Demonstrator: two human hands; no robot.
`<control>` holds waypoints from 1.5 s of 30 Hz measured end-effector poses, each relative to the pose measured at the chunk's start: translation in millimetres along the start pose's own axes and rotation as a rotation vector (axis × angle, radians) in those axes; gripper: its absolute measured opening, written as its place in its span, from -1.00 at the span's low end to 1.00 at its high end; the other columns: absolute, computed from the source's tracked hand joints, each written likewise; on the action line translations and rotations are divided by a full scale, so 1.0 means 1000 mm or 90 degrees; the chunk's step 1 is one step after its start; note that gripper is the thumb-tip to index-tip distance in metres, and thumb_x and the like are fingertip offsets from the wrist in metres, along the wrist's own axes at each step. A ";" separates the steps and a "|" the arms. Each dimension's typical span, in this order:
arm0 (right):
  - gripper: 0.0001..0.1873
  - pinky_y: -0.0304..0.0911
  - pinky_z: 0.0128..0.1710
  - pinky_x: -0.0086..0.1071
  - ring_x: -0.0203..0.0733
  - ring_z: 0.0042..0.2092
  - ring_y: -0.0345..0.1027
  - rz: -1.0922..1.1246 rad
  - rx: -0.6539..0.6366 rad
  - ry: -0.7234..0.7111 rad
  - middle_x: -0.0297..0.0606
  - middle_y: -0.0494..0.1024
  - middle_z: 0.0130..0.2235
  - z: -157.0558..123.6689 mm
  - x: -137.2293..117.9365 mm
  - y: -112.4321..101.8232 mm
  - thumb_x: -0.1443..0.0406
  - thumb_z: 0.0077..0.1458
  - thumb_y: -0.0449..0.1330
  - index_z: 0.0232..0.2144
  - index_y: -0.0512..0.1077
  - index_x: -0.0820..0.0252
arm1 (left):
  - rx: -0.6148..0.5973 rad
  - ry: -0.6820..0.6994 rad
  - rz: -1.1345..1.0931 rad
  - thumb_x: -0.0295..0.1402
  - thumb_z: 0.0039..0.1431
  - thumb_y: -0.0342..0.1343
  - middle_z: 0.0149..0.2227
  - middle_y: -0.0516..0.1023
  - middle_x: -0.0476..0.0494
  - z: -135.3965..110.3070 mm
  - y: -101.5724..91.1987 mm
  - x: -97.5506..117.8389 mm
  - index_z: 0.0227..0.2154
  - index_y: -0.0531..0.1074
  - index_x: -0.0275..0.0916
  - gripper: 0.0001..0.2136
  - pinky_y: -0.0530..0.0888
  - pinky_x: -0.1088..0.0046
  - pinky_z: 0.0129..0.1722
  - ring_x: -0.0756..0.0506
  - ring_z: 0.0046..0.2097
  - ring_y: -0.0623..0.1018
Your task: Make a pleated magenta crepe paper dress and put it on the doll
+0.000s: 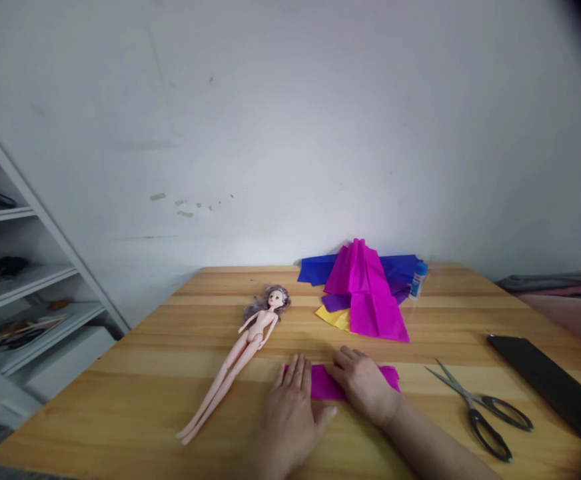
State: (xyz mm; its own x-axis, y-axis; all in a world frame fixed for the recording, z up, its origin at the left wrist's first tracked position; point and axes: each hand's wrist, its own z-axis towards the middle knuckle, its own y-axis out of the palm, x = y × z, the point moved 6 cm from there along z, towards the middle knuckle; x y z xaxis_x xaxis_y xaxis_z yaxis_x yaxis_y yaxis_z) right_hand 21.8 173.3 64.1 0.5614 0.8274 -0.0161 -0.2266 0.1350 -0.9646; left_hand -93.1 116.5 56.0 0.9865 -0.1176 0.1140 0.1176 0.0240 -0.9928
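A folded strip of magenta crepe-like paper (324, 383) lies crosswise on the wooden table (135, 393). My left hand (294, 413) rests flat on its left end, fingers stretched out and thumb spread to the right. Across the strip's right half, my right hand (365, 383) has its fingers bent and pressed together against the paper; its thumb is hidden. The strip's right end sticks out beyond that hand. Left of my hands, an undressed doll (238, 357) with greyish-purple hair lies on its back, touched by neither hand.
Open scissors (470, 399) with black handles lie at the right, beside a long black object (545, 380). Toward the wall, a pleated magenta sheet (373, 293) covers blue, purple and yellow sheets; a glue stick (417, 281) stands near. White shelves (45, 280) are at left.
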 end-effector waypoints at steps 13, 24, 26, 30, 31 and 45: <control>-0.87 0.12 -0.31 -0.34 -0.15 -0.22 0.25 -0.015 0.006 -0.001 -0.24 0.45 -0.30 0.000 0.000 -0.001 0.34 0.17 0.07 -0.36 0.41 0.15 | -0.005 -0.057 0.107 0.12 0.14 -0.23 0.24 0.07 -0.45 -0.014 -0.009 -0.056 0.18 0.14 -0.46 -0.24 0.04 -0.03 0.21 -0.34 0.28 0.02; -0.87 0.13 -0.30 -0.35 -0.16 -0.23 0.23 -0.010 0.019 0.001 -0.23 0.44 -0.30 0.000 0.003 0.006 0.29 0.18 0.08 -0.33 0.42 0.17 | 0.062 0.081 0.034 0.05 0.19 -0.20 0.23 0.15 -0.32 0.001 0.004 0.019 0.18 0.16 -0.36 -0.34 0.17 0.08 0.20 -0.28 0.24 0.17; -0.88 0.14 -0.29 -0.35 -0.15 -0.23 0.23 -0.012 0.014 0.002 -0.24 0.44 -0.30 0.000 0.003 0.006 0.29 0.17 0.09 -0.34 0.42 0.17 | 0.063 0.061 0.017 0.10 0.16 -0.20 0.21 0.19 -0.34 0.003 0.005 0.027 0.16 0.20 -0.40 -0.30 0.19 0.10 0.20 -0.29 0.23 0.20; -0.84 0.15 -0.28 -0.35 -0.16 -0.23 0.24 0.010 0.010 0.018 -0.24 0.45 -0.29 0.000 0.005 0.002 0.29 0.20 0.05 -0.33 0.43 0.16 | 0.059 0.036 0.018 0.10 0.14 -0.16 0.18 0.23 -0.37 0.006 0.005 0.031 0.13 0.25 -0.41 -0.30 0.23 0.09 0.18 -0.32 0.21 0.23; -0.83 0.15 -0.27 -0.36 -0.18 -0.23 0.25 0.023 0.011 0.028 -0.25 0.45 -0.28 -0.001 0.008 0.000 0.30 0.21 0.03 -0.32 0.43 0.15 | 0.054 0.033 0.015 0.09 0.14 -0.16 0.18 0.23 -0.37 0.006 0.004 0.030 0.12 0.25 -0.41 -0.31 0.23 0.08 0.18 -0.32 0.21 0.23; -0.81 0.15 -0.22 -0.42 -0.21 -0.22 0.34 0.160 -0.007 0.114 -0.23 0.51 -0.32 -0.020 0.051 -0.011 0.37 0.08 0.05 -0.39 0.49 0.16 | 0.051 -0.037 0.035 -0.10 0.21 -0.12 0.07 0.40 -0.39 0.021 -0.007 0.040 0.08 0.30 -0.43 -0.47 0.09 0.06 0.21 -0.25 0.11 0.38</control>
State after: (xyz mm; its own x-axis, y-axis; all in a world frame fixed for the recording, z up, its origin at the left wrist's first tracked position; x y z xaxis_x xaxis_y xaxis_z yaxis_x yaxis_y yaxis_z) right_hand 68.6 203.4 69.1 0.6202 0.7249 -0.2998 -0.3686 -0.0680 -0.9271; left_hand -52.1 132.3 68.5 0.9964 -0.0563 0.0639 0.0698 0.1090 -0.9916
